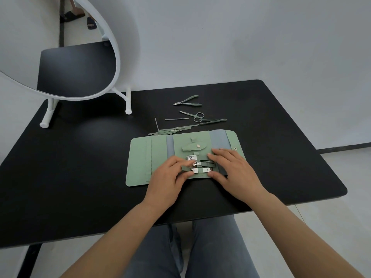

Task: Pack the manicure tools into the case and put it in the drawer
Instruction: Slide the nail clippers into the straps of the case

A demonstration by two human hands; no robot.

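Note:
A green manicure case (144, 157) lies unfolded flat on the black table (80, 167). Three nail clippers (197, 166) sit under straps in its near middle section. My left hand (170, 177) pinches the left end of the nearest clipper and its strap. My right hand (230, 167) rests flat on the case, its thumb touching the right end of that clipper. Behind the case lie loose tools: cuticle nippers (188, 101), small scissors (194, 115), tweezers (213, 121), a thin rod (176, 118) and a bunch of several slim files (168, 131).
A round white-framed mirror (80, 57) on a stand occupies the table's far left corner. The table's near edge is just above my lap. No drawer is in view.

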